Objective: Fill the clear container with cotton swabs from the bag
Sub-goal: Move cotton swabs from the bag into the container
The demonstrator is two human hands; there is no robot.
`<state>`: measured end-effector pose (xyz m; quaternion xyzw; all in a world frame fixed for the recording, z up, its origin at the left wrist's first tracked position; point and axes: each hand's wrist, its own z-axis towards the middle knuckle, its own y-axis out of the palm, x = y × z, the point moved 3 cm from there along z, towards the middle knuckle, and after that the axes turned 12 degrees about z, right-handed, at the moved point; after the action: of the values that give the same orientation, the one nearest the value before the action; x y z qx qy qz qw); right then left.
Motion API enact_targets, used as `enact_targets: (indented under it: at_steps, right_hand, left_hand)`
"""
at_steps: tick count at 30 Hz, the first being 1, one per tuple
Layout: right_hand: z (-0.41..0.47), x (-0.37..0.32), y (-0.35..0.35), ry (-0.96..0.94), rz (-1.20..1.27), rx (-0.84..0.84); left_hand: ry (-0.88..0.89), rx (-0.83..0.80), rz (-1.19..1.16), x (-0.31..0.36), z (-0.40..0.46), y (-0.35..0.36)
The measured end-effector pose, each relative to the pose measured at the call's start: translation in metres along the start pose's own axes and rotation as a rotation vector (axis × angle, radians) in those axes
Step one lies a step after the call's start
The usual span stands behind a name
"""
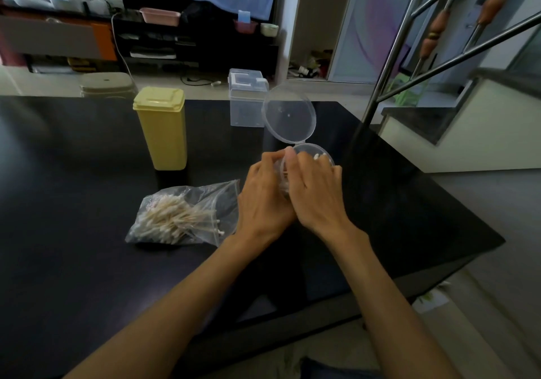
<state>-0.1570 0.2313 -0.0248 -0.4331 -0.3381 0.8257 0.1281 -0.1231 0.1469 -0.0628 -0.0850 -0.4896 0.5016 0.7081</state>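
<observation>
Clear plastic makes the round container (322, 151), which sits on the black table (73, 261) right of the bag (181, 217), its lid (289, 115) tipped up at the far side. Both hands meet at its near wall. The left hand (263, 197) curls round the side. The right hand (316, 194) seems to pinch a bunch of swabs (285, 183), though I cannot tell for sure. Swabs are light, thin and bendy, so hold them by the middle. The container looks light and slippery, so it probably needs steadying.

No readable text, labels, brands or numbers anywhere; containers and bag unmarked, background too blurred.
</observation>
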Motion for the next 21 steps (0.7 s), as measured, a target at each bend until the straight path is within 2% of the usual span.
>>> enact_targets:
  at_steps: [6, 9, 13, 21]
  right_hand:
    - [0.001, 0.012, -0.025, 0.008, 0.278, 0.152]
    - [-0.003, 0.018, -0.024, 0.000, 0.271, 0.139]
    - [-0.011, 0.015, -0.010, 0.059, 0.282, 0.022]
    - [-0.010, 0.023, -0.005, 0.034, 0.269, -0.051]
  left_hand:
    - [-0.052, -0.027, -0.013, -0.006, 0.004, -0.006]
    - [-0.058, -0.060, -0.007, -0.008, 0.006, -0.005]
    - [-0.051, -0.114, -0.031, -0.005, 0.005, -0.003]
    - [-0.063, -0.173, -0.029, -0.004, 0.003, 0.001]
